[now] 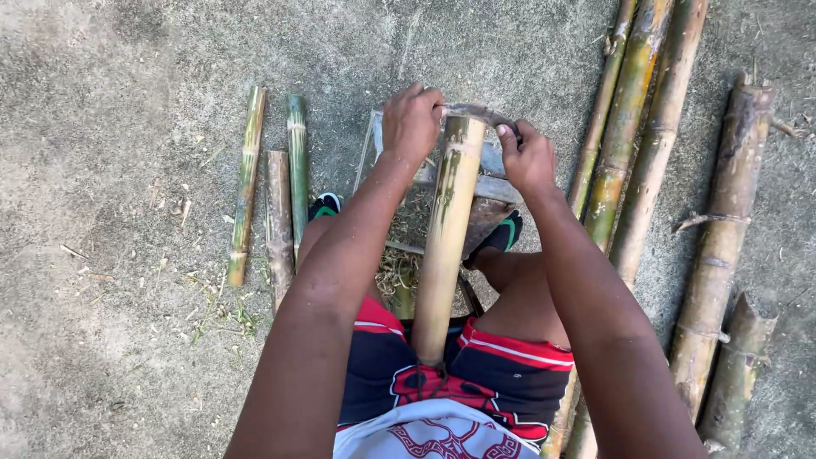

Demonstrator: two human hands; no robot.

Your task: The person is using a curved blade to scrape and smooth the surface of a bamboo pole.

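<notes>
A yellow-green bamboo pole (445,238) leans from between my thighs up to a low metal frame (491,185) on the ground. Across the pole's far end lies a curved rusty blade (476,112). My left hand (410,124) is shut on the blade's left end. My right hand (527,156) is shut on its right end, thumb on top. My feet in black and green sandals (324,205) rest beside the frame.
Three short split bamboo pieces (270,194) lie on the concrete to the left. Long bamboo poles (633,127) lie to the right, with thicker weathered pieces (722,238) further right. Dry shavings (399,263) litter the ground under the frame.
</notes>
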